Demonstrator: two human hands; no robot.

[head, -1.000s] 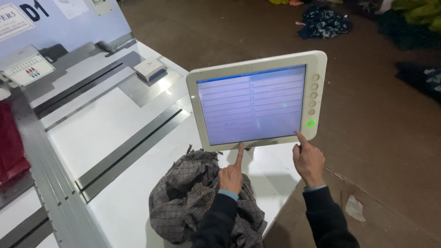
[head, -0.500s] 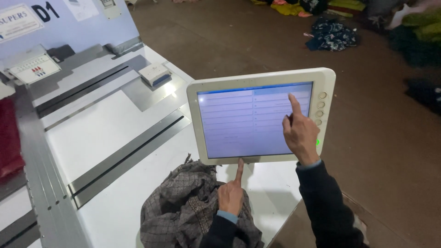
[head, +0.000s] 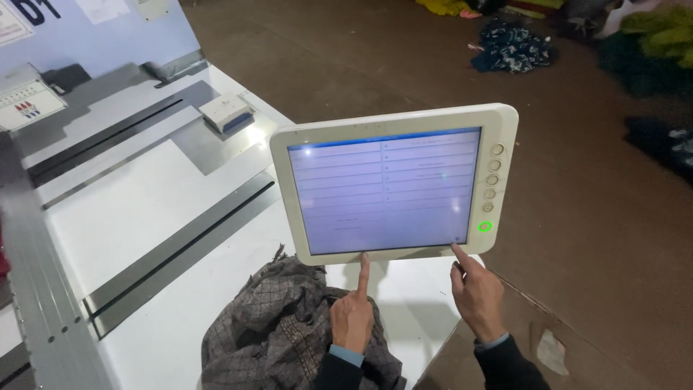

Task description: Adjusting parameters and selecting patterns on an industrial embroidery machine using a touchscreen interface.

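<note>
A white-framed touch panel point(head: 393, 184) with a lit pale screen, round side buttons and a green lamp stands over the white machine table point(head: 151, 217). My left hand point(head: 352, 318) points its index finger up at the panel's lower frame; the other fingers are curled. My right hand point(head: 476, 292) points its index finger at the screen's lower right corner, just under the green lamp. Neither hand holds anything. A crumpled checked brown cloth point(head: 274, 332) lies on the table under my left wrist.
Dark slots point(head: 180, 249) run across the table. A small white box point(head: 226, 112) sits at the back, a keypad unit point(head: 25, 101) at the far left. Piles of clothes point(head: 512, 43) lie on the brown floor beyond. A scrap of paper point(head: 552, 350) lies by my right arm.
My right hand has dropped from the screen's upper right area to its lower right corner. The left hand stays pointing under the panel. The view has shifted closer.
</note>
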